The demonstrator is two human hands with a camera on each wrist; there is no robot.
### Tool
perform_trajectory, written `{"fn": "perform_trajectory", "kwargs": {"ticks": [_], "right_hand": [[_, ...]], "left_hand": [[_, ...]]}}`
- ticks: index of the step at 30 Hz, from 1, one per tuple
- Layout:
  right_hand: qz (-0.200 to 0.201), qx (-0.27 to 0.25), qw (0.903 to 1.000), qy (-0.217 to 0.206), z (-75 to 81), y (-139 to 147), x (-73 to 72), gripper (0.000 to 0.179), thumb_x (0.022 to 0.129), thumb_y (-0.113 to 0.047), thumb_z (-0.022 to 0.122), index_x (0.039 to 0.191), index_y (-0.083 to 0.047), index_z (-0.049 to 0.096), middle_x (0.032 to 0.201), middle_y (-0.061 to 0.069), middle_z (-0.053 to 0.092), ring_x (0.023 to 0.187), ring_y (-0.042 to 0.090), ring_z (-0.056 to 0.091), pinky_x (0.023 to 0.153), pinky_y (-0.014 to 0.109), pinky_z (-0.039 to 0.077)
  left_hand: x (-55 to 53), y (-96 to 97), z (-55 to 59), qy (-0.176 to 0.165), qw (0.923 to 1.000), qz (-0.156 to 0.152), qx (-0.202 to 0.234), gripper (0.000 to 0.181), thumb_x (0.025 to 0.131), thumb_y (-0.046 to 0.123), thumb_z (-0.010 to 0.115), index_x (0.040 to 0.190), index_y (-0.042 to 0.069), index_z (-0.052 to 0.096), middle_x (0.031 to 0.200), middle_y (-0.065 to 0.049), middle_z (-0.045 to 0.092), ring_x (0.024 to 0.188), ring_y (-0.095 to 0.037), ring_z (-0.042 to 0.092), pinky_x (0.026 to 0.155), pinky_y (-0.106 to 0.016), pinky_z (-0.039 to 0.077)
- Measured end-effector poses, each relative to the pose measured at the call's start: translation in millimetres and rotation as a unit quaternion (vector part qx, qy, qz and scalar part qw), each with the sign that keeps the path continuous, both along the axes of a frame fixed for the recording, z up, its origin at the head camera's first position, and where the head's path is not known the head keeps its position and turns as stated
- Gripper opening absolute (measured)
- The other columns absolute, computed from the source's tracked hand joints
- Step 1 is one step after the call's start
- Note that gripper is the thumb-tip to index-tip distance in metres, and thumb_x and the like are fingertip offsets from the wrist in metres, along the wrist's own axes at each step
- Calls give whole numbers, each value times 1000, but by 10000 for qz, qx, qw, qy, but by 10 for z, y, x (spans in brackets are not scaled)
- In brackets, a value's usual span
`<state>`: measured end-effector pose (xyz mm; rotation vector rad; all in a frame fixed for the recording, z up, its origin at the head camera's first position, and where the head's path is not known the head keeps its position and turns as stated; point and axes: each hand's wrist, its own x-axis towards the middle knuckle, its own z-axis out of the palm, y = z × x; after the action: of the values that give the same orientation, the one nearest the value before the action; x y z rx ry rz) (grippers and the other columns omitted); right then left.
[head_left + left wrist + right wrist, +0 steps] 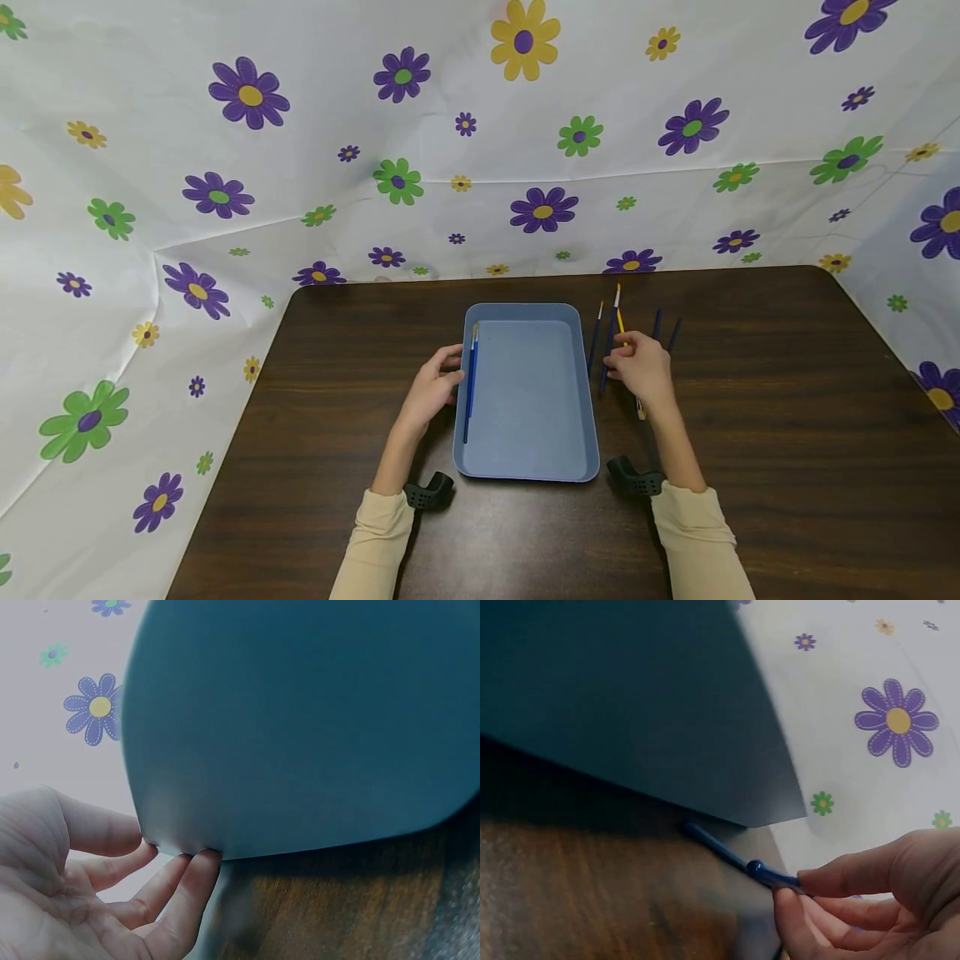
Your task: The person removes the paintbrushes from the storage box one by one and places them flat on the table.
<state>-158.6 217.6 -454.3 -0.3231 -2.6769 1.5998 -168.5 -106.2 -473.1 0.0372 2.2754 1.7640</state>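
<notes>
A blue-grey tray [534, 310] lies on the table with two blue paintbrushes [472, 379] side by side along its left inner wall. My left hand [432, 385] holds the tray's left side, thumb and fingertips at its edge in the left wrist view. To the right of the tray, my right hand [640, 365] pinches a blue paintbrush [769, 875] between thumb and fingers. Another blue handle [712, 844] lies just beyond its end. Several brushes lie around that hand, among them a dark brush [595, 340] and a yellow one [620, 318], partly covered by the hand.
A dark brown wooden table [780, 400] carries everything. Behind it hangs a white flowered sheet [465, 208]. Two dark handles [657, 322] show beyond the right hand. Black wrist mounts [430, 492] hang by both forearms.
</notes>
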Motion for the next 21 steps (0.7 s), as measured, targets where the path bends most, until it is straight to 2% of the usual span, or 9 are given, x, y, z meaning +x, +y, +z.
{"fn": "perform_trajectory", "kwargs": {"ticks": [4, 9, 14, 21], "right_hand": [[89, 289, 9994, -143, -50, -18, -10, 38, 92, 7, 60, 127, 21, 56, 98, 31, 71, 68, 20, 73, 60, 23, 58], [110, 632, 9976, -257, -72, -51, -14, 38, 90, 7, 60, 126, 21, 57, 95, 28, 72, 66, 23, 72, 60, 26, 58], [3, 876, 9960, -201, -89, -81, -15, 37, 91, 6, 61, 125, 21, 58, 94, 29, 72, 64, 25, 72, 58, 28, 57], [-91, 1178, 9930, -71, -113, -140, 5, 37, 91, 10, 54, 126, 23, 56, 87, 28, 71, 60, 25, 69, 55, 32, 55]], "left_hand": [[-3, -2, -3, -12, 10000, 13, 21, 49, 102, 6, 53, 151, 4, 50, 137, -23, 56, 115, -37, 62, 74, -41, 58], [-2, 5, 2, -12, 10000, 25, 49, 48, 102, 6, 54, 150, 4, 51, 136, -24, 56, 113, -36, 63, 74, -41, 59], [-10, 5, -8, 0, 10000, 30, 60, 48, 102, 6, 53, 149, 3, 52, 136, -24, 56, 111, -36, 63, 73, -42, 59], [-13, 1, -13, -53, 9999, 41, 76, 48, 102, 6, 54, 150, 5, 51, 137, -23, 56, 111, -35, 63, 75, -40, 59]]}}
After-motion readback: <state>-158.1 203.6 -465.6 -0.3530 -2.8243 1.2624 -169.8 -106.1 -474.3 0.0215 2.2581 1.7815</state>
